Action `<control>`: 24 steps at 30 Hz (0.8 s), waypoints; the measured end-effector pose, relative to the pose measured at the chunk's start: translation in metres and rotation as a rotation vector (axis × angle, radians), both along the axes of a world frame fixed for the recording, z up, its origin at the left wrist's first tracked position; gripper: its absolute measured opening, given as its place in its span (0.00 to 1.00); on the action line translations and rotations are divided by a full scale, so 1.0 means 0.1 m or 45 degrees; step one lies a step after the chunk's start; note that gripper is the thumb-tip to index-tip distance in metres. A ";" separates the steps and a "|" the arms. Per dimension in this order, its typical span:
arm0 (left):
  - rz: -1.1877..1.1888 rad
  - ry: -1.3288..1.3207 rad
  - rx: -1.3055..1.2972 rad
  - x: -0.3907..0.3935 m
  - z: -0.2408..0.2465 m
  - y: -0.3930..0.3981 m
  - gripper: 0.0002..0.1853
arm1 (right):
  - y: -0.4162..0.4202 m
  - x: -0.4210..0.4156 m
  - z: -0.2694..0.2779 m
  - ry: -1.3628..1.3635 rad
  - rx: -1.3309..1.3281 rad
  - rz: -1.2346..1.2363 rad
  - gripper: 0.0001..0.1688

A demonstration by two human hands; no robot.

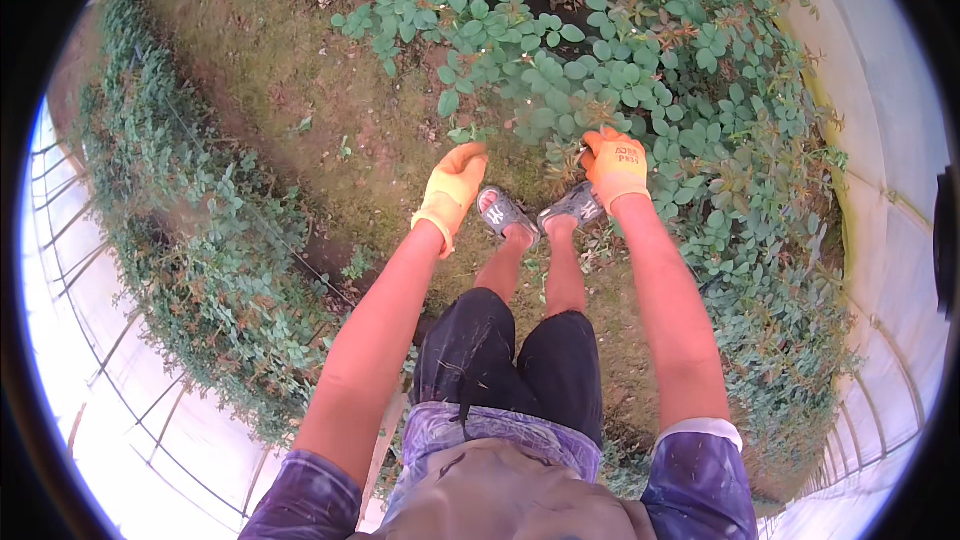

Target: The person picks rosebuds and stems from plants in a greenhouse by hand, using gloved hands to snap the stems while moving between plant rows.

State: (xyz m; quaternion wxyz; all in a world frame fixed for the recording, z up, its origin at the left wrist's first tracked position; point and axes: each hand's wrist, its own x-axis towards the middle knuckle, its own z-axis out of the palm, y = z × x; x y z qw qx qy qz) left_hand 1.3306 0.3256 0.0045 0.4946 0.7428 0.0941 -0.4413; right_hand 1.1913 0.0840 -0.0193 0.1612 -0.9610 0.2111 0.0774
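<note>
Both hands wear orange-coated work gloves. My left hand (456, 184) is over the soil path, its fingers curled in. A small leafy sprig (469, 134) shows right at its fingertips; whether they pinch it is unclear. To the right, my right hand (616, 163) is closed at the edge of leafy bushes (555, 82) that look like roses. It grips a shoot with reddish-green leaves (562, 161), though the stem inside the fingers is hidden. My feet, in grey open-toed slides (504, 211), stand below and between the hands.
A second long row of bushes (202, 240) runs down the left. Thin lines stretch along that row. Pale plastic sheeting (877, 112) on a curved frame rises at the right, with more at the lower left. The path (300, 82) bears moss and scattered leaves.
</note>
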 end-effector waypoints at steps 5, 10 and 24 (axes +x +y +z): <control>-0.340 -0.189 0.128 0.53 -0.14 -0.73 0.21 | 0.00 0.01 -0.07 0.046 0.330 -0.232 0.14; -0.882 -0.324 0.512 0.68 -0.04 -1.44 0.29 | -0.10 -0.14 -0.43 0.039 0.763 -0.782 0.19; -1.574 -0.304 1.068 0.90 -0.55 -2.14 0.14 | 0.06 -0.09 -0.34 -0.409 1.627 -1.918 0.05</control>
